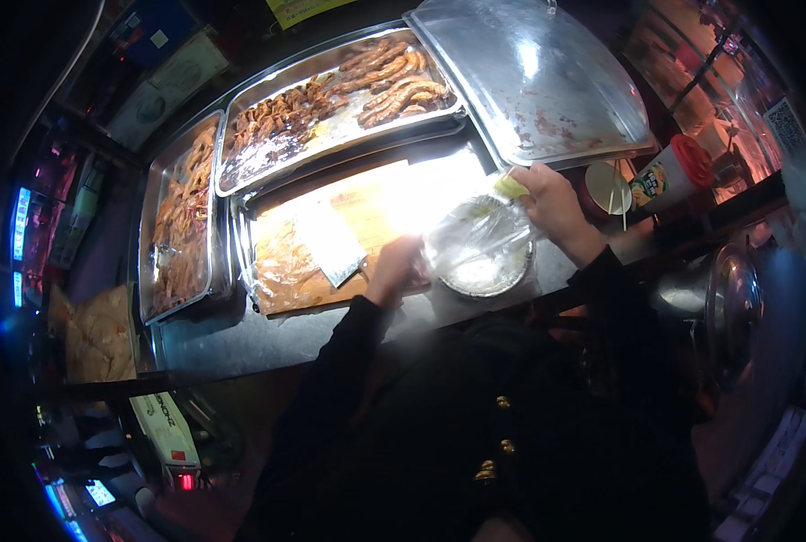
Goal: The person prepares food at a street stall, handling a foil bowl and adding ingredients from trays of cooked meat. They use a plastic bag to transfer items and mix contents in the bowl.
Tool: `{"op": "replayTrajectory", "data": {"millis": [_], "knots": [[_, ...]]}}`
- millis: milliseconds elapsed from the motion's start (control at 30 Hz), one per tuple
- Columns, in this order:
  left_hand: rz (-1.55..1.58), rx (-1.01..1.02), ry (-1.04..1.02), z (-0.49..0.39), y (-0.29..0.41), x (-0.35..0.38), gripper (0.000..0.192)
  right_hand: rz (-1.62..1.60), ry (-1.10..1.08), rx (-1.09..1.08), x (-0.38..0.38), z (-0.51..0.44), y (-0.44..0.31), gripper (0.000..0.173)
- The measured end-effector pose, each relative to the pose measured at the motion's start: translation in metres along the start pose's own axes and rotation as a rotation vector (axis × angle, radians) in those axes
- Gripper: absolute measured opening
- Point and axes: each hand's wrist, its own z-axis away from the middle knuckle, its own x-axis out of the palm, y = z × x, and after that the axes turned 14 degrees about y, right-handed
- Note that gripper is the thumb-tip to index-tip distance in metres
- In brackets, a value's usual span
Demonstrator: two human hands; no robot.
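Observation:
A clear plastic bag (477, 223) stretches between my hands above a round metal bowl (497, 279). My right hand (550, 206) grips the bag's upper right, with a yellow-green piece (509, 186) at the fingertips. My left hand (397, 269), blurred, has hold of the bag's left edge; glare partly hides its fingers. Close to that hand lies a cleaver (335, 247), flat on a wooden cutting board (335, 284), its handle towards me. Crumpled clear plastic (281, 254) covers the board's left part. Strong light washes out the board's far right.
Metal trays of cooked meat stand at the back (240, 177) and left (147, 271). A large clear lid (545, 88) leans at back right. Right of my right hand are a paper cup (609, 190) with skewers and a red-lidded container (680, 169). A brown bag (101, 332) sits far left.

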Motion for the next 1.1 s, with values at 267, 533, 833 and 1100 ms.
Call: {"op": "replayTrajectory", "data": {"millis": [267, 533, 833, 1100], "knots": [[-0.673, 1.465, 0.204, 0.057, 0.063, 0.023, 0.027, -0.027, -0.096, -0.080, 0.006, -0.004, -0.028, 0.081], [-1.121, 1.331, 0.320, 0.004, 0.070, 0.047, 0.020, 0.041, -0.230, -0.170, -0.006, -0.001, -0.041, 0.080], [-1.335, 1.171, 0.072, 0.003, 0.039, 0.019, 0.055, 0.474, -0.306, 0.010, -0.023, 0.026, -0.017, 0.041], [-1.378, 0.922, -0.196, -0.008, 0.041, 0.031, 0.091, 0.286, 0.244, -0.286, -0.044, 0.028, -0.055, 0.031]]}}
